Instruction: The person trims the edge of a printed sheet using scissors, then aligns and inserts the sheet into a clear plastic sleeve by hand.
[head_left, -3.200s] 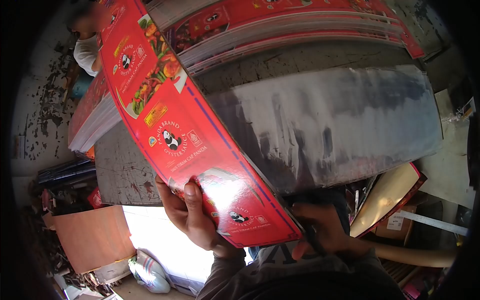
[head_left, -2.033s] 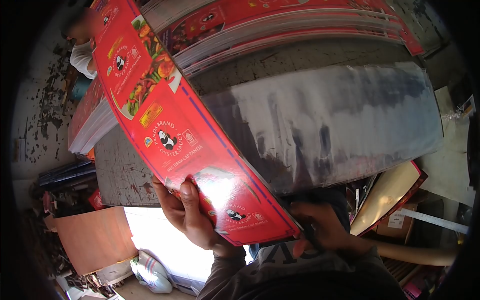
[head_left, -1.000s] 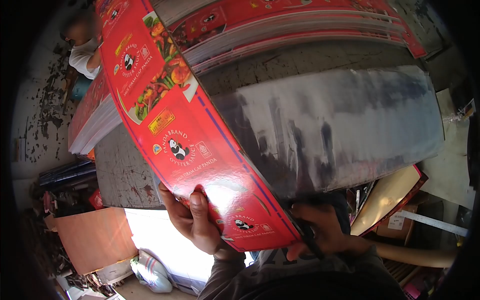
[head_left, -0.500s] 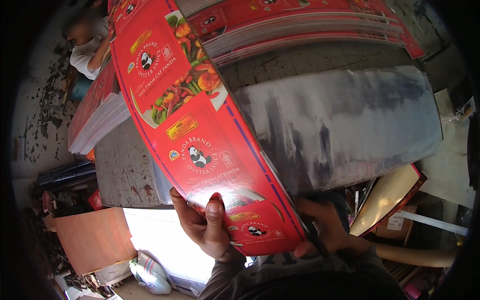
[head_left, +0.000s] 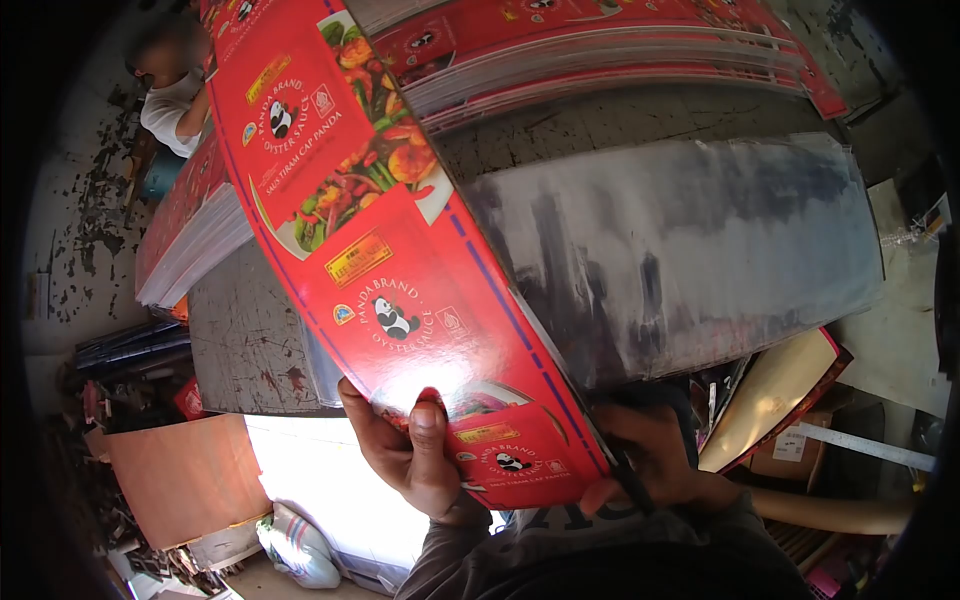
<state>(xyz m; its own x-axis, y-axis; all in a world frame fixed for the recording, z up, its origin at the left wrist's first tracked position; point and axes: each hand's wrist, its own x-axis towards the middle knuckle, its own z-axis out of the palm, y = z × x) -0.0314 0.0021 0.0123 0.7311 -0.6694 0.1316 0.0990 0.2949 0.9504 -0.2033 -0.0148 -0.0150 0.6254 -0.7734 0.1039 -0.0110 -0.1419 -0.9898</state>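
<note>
A long red printed cardboard sheet (head_left: 350,225) with panda and oyster sauce panels slants up from my body toward the far left. Whether it is one sheet or several is unclear. My left hand (head_left: 415,455) grips its lower left edge, thumb on the printed face and fingers underneath. At the lower right corner, my right hand (head_left: 650,455) is closed on the edge, its thumb tip at the front. Shadow hides most of its fingers, and a dark narrow strip beside the thumb cannot be made out.
A worn grey sheet-covered surface (head_left: 690,250) lies to the right. Behind it rise stacks of red printed sheets (head_left: 620,60), with another stack (head_left: 200,215) at left. A person (head_left: 175,105) is at the far left. A brown board (head_left: 190,480) and a plastic sack (head_left: 298,548) lie below.
The cardboard sheet has shifted slightly left at its upper end, and the glare on it has moved. Both hands keep nearly the same place and hold.
</note>
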